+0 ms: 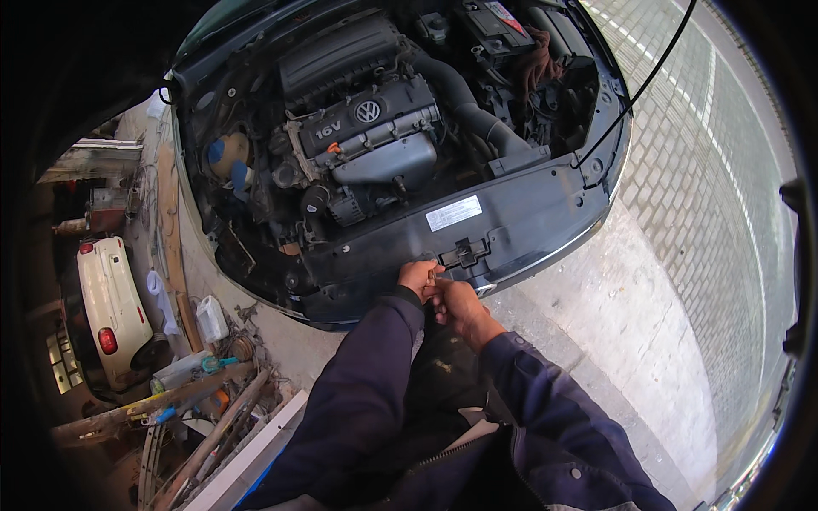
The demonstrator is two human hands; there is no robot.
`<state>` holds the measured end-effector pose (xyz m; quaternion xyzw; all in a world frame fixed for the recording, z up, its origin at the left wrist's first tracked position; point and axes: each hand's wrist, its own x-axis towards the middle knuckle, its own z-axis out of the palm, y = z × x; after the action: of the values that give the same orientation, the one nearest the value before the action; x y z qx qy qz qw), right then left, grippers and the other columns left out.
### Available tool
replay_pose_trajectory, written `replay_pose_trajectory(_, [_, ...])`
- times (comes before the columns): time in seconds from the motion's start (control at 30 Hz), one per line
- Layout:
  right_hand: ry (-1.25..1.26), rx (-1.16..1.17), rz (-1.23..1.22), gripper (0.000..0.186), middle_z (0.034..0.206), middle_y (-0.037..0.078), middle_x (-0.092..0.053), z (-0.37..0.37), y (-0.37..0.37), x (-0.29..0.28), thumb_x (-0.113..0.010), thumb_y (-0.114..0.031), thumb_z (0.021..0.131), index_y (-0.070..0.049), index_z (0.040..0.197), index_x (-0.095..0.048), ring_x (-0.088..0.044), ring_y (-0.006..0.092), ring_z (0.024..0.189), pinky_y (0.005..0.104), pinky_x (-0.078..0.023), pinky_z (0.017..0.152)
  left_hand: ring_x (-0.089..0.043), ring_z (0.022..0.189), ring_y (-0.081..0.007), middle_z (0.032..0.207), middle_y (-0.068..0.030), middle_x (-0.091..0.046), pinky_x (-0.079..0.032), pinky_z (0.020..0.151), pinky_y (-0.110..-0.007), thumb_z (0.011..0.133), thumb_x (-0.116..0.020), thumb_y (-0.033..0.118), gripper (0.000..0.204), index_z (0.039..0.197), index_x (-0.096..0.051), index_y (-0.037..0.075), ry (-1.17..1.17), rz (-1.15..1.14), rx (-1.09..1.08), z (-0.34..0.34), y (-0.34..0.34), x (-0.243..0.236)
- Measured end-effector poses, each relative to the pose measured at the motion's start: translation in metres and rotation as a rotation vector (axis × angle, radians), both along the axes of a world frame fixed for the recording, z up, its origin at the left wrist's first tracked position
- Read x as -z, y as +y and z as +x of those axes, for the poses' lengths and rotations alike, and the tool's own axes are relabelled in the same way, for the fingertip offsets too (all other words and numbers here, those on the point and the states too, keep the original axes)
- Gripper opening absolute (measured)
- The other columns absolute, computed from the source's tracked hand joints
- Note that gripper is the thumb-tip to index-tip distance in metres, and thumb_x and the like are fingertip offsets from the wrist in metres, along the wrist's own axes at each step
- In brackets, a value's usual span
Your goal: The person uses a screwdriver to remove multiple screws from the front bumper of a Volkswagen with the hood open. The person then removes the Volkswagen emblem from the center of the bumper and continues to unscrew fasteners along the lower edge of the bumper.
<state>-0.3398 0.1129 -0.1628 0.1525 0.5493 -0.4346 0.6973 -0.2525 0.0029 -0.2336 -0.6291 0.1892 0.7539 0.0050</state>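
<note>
From here I see both hands meeting over the car's front panel (375, 247), close to its front edge and just beside the dark latch (464, 254). The left hand (416, 277) is curled with its fingertips drawn in; the right hand (461, 304), bent nearly into a fist, presses against it. A small brownish piece (432, 278) shows between their fingers, though I can't tell which hand has hold of it. Beyond the panel, the engine cover (366, 119) sits well apart from the knuckles. At the panel's right, a thin black rod (652, 78) slants upward. Pale concrete (630, 307) and cobbles (673, 162) give wide room rightward; leftward, a white jug (210, 318), timber (153, 404) and a cream car (115, 298) crowd the ground.
</note>
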Motion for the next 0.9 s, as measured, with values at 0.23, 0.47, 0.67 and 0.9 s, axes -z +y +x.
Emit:
replay_pose_trajectory(0.23, [1.312, -0.737, -0.104, 0.039, 0.085, 0.014, -0.066, -0.015, 0.022, -0.03, -0.065, -0.044, 0.096, -0.005, 0.093, -0.066, -0.072, 0.0337, 0.084, 0.0434, -0.059, 0.07, -0.031, 0.043, -0.0054, 0.061, 0.0045, -0.045, -0.026, 0.041, -0.024, 0.102, -0.061, 0.024, 0.026, 0.088, -0.064, 0.002, -0.027, 0.035, 0.092, -0.002, -0.005, 0.0])
replay_pose_trajectory(0.47, [1.652, -1.123, -0.329, 0.015, 0.093, 0.012, -0.069, -0.015, 0.015, -0.031, -0.062, -0.016, 0.087, -0.005, 0.094, -0.068, -0.072, 0.0292, 0.087, 0.0388, -0.06, 0.069, -0.032, 0.041, -0.0069, 0.059, 0.0039, -0.043, -0.025, 0.039, -0.026, 0.101, -0.061, 0.02, 0.023, 0.088, -0.064, 0.001, -0.061, 0.072, 0.092, -0.006, -0.011, 0.001])
replay_pose_trajectory(0.67, [1.548, -1.129, -0.216, 0.013, 0.09, 0.013, -0.069, -0.002, 0.016, -0.032, -0.06, -0.015, 0.088, -0.005, 0.091, -0.067, -0.073, 0.0278, 0.082, 0.0378, -0.06, 0.069, -0.032, 0.043, -0.0051, 0.062, 0.006, -0.045, -0.027, 0.043, -0.024, 0.103, -0.061, 0.026, 0.024, 0.093, -0.063, 0.004, -0.043, 0.206, 0.154, -0.004, -0.02, 0.008])
replay_pose_trajectory(0.9, [1.209, -0.694, -0.029, 0.033, 0.085, 0.024, -0.072, 0.019, 0.006, -0.018, -0.055, -0.027, 0.1, 0.0, 0.088, -0.068, -0.072, 0.0432, 0.081, 0.0514, -0.059, 0.074, -0.033, 0.045, -0.0054, 0.061, 0.0055, -0.046, -0.029, 0.043, -0.023, 0.103, -0.063, 0.025, 0.023, 0.095, -0.063, 0.004, -0.042, 0.298, 0.173, 0.002, -0.028, 0.024])
